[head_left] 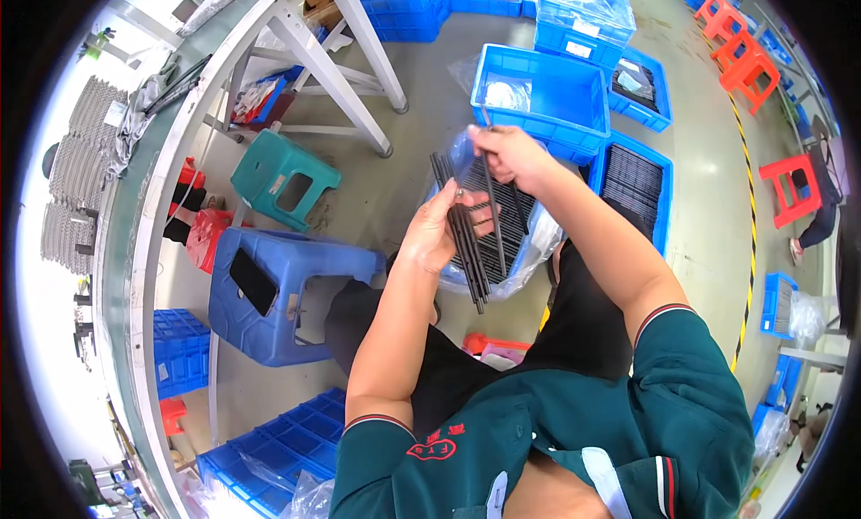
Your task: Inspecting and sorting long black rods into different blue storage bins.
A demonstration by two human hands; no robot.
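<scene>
My left hand [432, 225] is closed round a bundle of thin black rods [468, 254], which slants down toward my knees. Its fingers show partly open behind the bundle. Just to the right, my right hand [513, 157] pinches a single black rod [493, 209] near its upper end; this rod hangs beside the bundle, apart from it for most of its length. Below both hands, between my legs, sits a container lined with a clear plastic bag [541, 241] and filled with many similar rods [516, 218]. The container's own walls are mostly hidden by the bag.
An open blue bin [599, 115] with clear plastic inside stands beyond my hands. Right of it are blue crates of dark rods [665, 200]. On my left are a blue stool [309, 340] bearing a phone [254, 281], a green stool [262, 174] and a long workbench [143, 277].
</scene>
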